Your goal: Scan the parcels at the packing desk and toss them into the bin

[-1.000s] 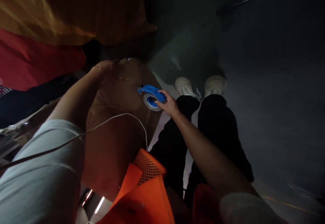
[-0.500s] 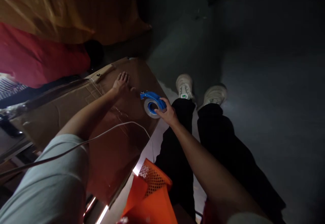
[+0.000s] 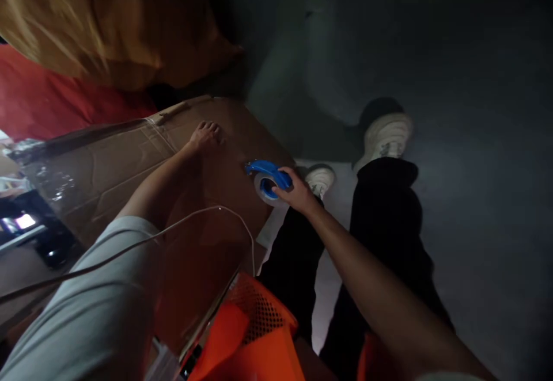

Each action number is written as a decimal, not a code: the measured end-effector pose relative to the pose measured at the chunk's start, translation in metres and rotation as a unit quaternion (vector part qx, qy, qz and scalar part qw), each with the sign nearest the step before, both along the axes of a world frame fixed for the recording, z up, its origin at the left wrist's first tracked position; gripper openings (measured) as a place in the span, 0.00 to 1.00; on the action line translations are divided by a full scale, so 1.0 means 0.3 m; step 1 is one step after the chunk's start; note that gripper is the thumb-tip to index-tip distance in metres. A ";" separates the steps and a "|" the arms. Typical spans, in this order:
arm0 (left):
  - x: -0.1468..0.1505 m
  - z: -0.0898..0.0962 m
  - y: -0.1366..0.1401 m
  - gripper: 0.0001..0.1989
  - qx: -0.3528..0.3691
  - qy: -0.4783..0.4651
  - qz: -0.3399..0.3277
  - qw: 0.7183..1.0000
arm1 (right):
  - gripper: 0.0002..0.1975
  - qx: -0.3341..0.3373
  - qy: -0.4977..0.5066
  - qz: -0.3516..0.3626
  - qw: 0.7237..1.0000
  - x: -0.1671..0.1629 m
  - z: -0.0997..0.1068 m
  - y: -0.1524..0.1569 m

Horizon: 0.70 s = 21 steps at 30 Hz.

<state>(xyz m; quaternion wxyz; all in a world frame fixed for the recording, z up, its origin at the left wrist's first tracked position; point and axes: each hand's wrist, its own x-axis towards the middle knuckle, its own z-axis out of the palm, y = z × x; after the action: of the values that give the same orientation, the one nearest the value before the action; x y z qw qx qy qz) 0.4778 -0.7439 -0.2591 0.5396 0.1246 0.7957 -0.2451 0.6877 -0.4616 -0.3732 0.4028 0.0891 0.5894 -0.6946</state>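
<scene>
A large brown cardboard box lies before me, its top creased. My left hand rests on it near the far edge, palm down, with no object visible in it. My right hand is closed round the handle of a blue tape dispenser that carries a roll of clear tape. The dispenser is over the box's right edge, its cutting end toward my left hand. Whether a strip of tape runs between the two hands I cannot make out.
A thin pale cable crosses in front of the box. Orange mesh fabric hangs close to me at the bottom. Yellow-brown sheeting and red fabric stand behind the box. My shoes are on the grey floor.
My right hand has shifted slightly right with the tape dispenser. My left hand stays on the box, its fingers a little more bent. My feet have moved apart, one stepping forward.
</scene>
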 end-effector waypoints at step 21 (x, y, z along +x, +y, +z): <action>0.354 -0.123 0.624 0.48 -0.088 -0.214 -0.081 0.969 | 0.32 0.020 -0.048 -0.161 0.986 0.599 -0.007 0.337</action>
<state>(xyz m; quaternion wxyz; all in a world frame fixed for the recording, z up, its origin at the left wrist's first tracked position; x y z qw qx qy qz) 0.5840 -0.5566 -0.2961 0.6847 0.1903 0.6243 -0.3244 0.8674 -0.3605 -0.3754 0.3112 0.2243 0.5614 -0.7333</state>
